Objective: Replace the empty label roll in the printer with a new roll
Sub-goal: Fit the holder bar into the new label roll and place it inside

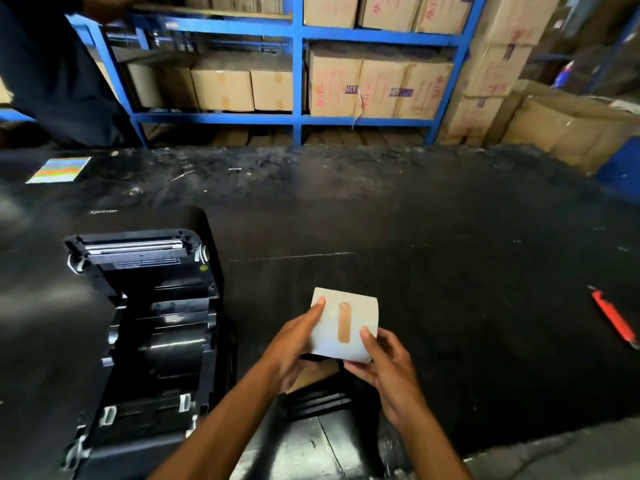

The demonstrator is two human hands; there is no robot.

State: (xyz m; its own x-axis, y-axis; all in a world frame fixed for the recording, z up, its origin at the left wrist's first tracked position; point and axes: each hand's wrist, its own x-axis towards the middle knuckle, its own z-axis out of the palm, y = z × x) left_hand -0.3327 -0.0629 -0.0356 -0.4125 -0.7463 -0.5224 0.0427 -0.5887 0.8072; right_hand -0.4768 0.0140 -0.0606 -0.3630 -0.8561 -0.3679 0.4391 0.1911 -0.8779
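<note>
A black label printer [145,341] stands on the dark table at the lower left, its lid raised and its roll bay exposed. To its right I hold a white label roll [360,313] with a brown strip of tape down its face. My left hand [298,344] grips the roll's left side, thumb on top. My right hand [384,365] grips its lower right corner. The roll hangs a little above the table, apart from the printer.
A red utility knife [614,320] lies at the table's right edge. A colour-striped card [59,169] lies at the far left. Blue shelving [298,64] with cardboard boxes stands behind the table. A person in dark clothing [52,74] stands at the upper left.
</note>
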